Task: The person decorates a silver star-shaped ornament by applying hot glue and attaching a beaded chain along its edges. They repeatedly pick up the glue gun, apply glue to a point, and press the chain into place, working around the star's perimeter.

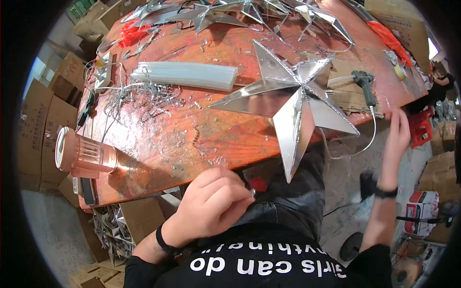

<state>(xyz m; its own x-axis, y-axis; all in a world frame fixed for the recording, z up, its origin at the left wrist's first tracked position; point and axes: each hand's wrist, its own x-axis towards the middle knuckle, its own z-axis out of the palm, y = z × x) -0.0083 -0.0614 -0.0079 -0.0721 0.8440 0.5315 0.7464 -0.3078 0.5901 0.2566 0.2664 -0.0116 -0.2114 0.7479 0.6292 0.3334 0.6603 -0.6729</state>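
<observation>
- Nearest to us is the left hand [209, 204], before the front edge of the tabletop [230, 141]; its fingers are curled inward, but we cannot tell if its grip has something small.
- On the right side, we see the right hand [397, 133] with its grip loose and empty, the fingers extended, near the glue gun [366, 90].
- The big silver star [293, 115] is at the front edge, with one point reaching out above the lap.
- To the left stands a pink cup [98, 154] with a lid.
- Behind it we find tangled silver tinsel [139, 102].
- Farther lies a bundle of translucent sticks [189, 76].
- At the far side are other silver stars [211, 18].
</observation>
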